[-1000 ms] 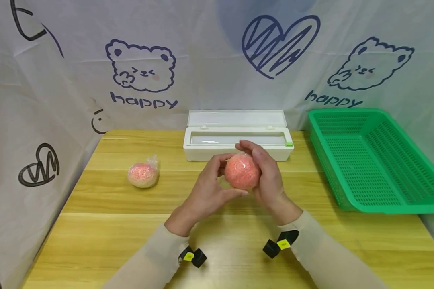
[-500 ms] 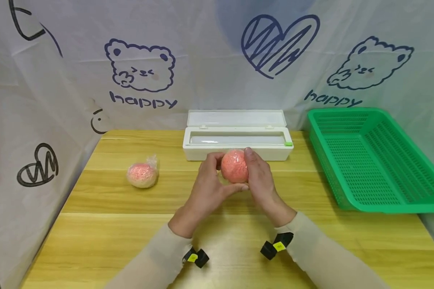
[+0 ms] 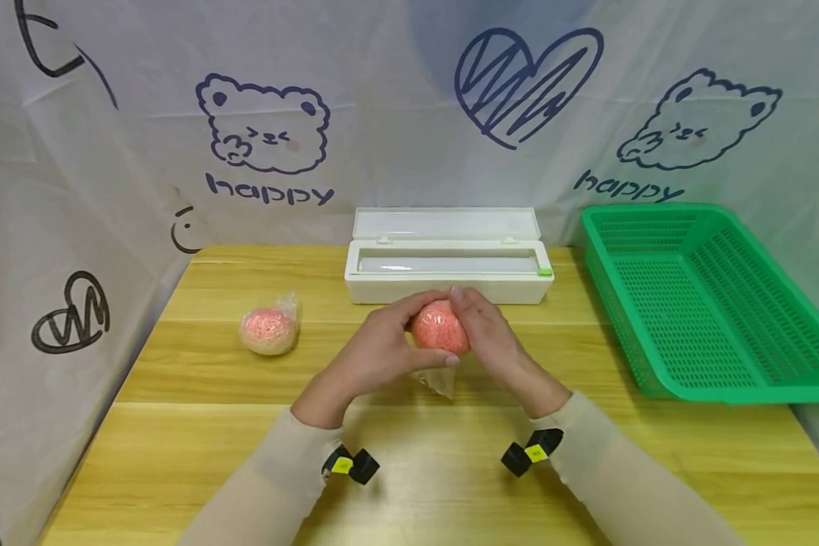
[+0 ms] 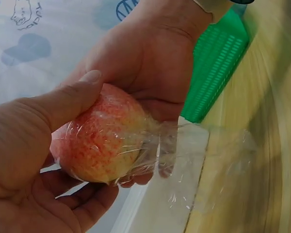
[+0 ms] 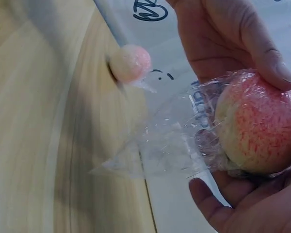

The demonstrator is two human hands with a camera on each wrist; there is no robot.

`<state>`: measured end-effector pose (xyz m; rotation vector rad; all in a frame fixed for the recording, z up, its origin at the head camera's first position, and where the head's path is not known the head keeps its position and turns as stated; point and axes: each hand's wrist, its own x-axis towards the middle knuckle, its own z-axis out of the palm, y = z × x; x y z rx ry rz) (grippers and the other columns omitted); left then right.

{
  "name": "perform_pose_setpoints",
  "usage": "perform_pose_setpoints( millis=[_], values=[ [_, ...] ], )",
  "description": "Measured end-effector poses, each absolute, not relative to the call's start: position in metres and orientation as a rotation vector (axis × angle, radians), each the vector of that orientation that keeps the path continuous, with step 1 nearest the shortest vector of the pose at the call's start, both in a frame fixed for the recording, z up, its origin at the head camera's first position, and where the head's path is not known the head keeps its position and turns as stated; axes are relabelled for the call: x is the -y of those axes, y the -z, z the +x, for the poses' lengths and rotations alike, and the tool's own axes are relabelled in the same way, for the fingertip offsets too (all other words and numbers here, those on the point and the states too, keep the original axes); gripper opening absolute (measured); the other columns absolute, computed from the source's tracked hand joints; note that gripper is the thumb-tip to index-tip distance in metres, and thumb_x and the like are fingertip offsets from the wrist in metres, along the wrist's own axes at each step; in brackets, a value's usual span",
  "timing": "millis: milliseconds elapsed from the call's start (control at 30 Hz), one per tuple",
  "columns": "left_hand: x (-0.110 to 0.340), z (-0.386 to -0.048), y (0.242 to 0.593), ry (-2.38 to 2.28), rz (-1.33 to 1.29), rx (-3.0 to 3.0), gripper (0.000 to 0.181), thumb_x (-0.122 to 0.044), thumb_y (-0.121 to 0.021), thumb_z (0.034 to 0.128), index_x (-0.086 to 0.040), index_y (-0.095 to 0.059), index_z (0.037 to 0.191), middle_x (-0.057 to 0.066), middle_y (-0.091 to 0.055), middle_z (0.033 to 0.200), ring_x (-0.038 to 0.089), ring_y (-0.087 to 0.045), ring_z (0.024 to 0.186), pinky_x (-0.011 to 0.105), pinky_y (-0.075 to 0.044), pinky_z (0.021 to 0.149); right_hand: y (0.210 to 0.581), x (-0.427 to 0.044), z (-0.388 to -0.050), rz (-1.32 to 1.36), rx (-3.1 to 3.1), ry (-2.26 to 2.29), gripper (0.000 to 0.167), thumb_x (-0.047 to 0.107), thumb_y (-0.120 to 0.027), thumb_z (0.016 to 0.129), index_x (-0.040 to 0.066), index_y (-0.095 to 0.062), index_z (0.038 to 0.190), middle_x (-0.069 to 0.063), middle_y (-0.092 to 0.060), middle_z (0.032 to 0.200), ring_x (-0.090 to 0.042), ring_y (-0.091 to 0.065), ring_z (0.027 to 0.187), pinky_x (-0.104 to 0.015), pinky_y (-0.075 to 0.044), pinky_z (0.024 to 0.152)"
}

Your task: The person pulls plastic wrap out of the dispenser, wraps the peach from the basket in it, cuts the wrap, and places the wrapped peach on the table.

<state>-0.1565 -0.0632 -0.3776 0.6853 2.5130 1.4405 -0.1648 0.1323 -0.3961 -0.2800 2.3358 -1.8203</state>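
Observation:
Both hands hold a round red-and-yellow fruit [image 3: 440,327] wrapped in clear cling film, a peach or an apple by its look. The left hand [image 3: 375,345] curls around its left side, thumb on the near face. From the right, the right hand [image 3: 498,345] cups it, with a digit on its upper edge. A loose tail of film [image 5: 169,141] sticks out from the fruit in both wrist views and hangs toward the person. Some fingers are hidden behind the fruit in the head view. A second wrapped pink-and-cream fruit [image 3: 269,331] lies on the table to the left.
Behind the hands stands a white cling film dispenser [image 3: 449,288] with its lid raised. A green plastic basket [image 3: 644,371] sits at the right of the wooden table [image 3: 198,447]. A printed white cloth [image 3: 396,106] hangs along the back and left.
The held fruit has shifted slightly left and been turned, so its film tail now shows below it. The left hand has swung round it, and the right hand's grip has moved.

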Motion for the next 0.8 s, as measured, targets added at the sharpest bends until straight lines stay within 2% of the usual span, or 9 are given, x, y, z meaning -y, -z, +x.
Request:
perform_pose_setpoints(
  millis=[133,267,400,500,567,633,733,800],
  values=[
    [0.068,-0.159,0.379,-1.528,0.558,-2.501,0.078,-0.031,-0.092,0.0838,-0.015,-0.055,0.151,0.004,-0.067,0.136,0.019,-0.067,0.112,0.040,-0.060,0.096,0.395,-0.137,-0.166,-0.355,-2.295,1.823,0.061,0.045,-0.025,0.116,-0.001,-0.057,0.142,-0.022,-0.064,0.135,-0.029,-0.063,0.120,-0.039,-0.057,0.099],
    [0.073,-0.160,0.381,-1.611,0.440,-2.465,0.074,-0.030,-0.091,0.0852,-0.013,-0.056,0.148,0.007,-0.066,0.137,0.022,-0.068,0.118,0.041,-0.059,0.100,0.393,-0.142,-0.165,-0.423,-2.256,1.797,0.053,0.039,-0.036,0.116,0.000,-0.055,0.148,-0.021,-0.062,0.141,-0.033,-0.063,0.126,-0.048,-0.056,0.104],
    [0.076,-0.161,0.382,-1.604,0.424,-2.439,0.072,-0.034,-0.089,0.0865,-0.015,-0.056,0.147,0.007,-0.066,0.136,0.022,-0.068,0.118,0.040,-0.059,0.098,0.391,-0.145,-0.165,-0.492,-2.240,1.742,0.048,0.034,-0.052,0.112,0.003,-0.056,0.149,-0.019,-0.066,0.136,-0.026,-0.065,0.115,-0.041,-0.058,0.097],
    [0.079,-0.162,0.381,-1.555,0.421,-2.417,0.067,-0.037,-0.088,0.0877,-0.013,-0.057,0.143,0.006,-0.068,0.129,0.021,-0.068,0.111,0.037,-0.060,0.092,0.390,-0.146,-0.165,-0.500,-2.252,1.708,0.046,0.034,-0.056,0.110,0.003,-0.062,0.143,-0.016,-0.071,0.125,-0.022,-0.066,0.104,-0.035,-0.057,0.090],
    [0.079,-0.162,0.381,-1.507,0.432,-2.410,0.066,-0.038,-0.089,0.0867,-0.011,-0.057,0.139,0.007,-0.068,0.124,0.021,-0.067,0.106,0.036,-0.059,0.087,0.390,-0.147,-0.166,-0.502,-2.269,1.667,0.046,0.036,-0.058,0.109,0.003,-0.065,0.140,-0.014,-0.073,0.122,-0.021,-0.066,0.104,-0.033,-0.057,0.090],
    [0.080,-0.162,0.380,-1.469,0.450,-2.390,0.071,-0.038,-0.090,0.0852,-0.010,-0.054,0.140,0.007,-0.066,0.125,0.023,-0.065,0.107,0.037,-0.058,0.089,0.389,-0.148,-0.167,-0.512,-2.285,1.623,0.045,0.037,-0.060,0.108,0.003,-0.068,0.137,-0.012,-0.074,0.121,-0.021,-0.066,0.105,-0.033,-0.056,0.092],
    [0.080,-0.162,0.378,-1.433,0.487,-2.362,0.085,-0.039,-0.091,0.0833,-0.015,-0.047,0.152,0.008,-0.063,0.133,0.024,-0.064,0.114,0.040,-0.058,0.095,0.389,-0.149,-0.169,-0.526,-2.312,1.568,0.043,0.038,-0.065,0.106,0.004,-0.071,0.131,-0.011,-0.075,0.120,-0.021,-0.067,0.106,-0.034,-0.056,0.093],
    [0.080,-0.162,0.378,-1.438,0.517,-2.337,0.087,-0.038,-0.091,0.0838,-0.019,-0.045,0.155,0.006,-0.062,0.138,0.023,-0.064,0.118,0.041,-0.057,0.099,0.388,-0.148,-0.170,-0.534,-2.330,1.548,0.041,0.036,-0.066,0.106,0.003,-0.072,0.129,-0.012,-0.075,0.118,-0.023,-0.067,0.105,-0.036,-0.056,0.092]
  ],
)
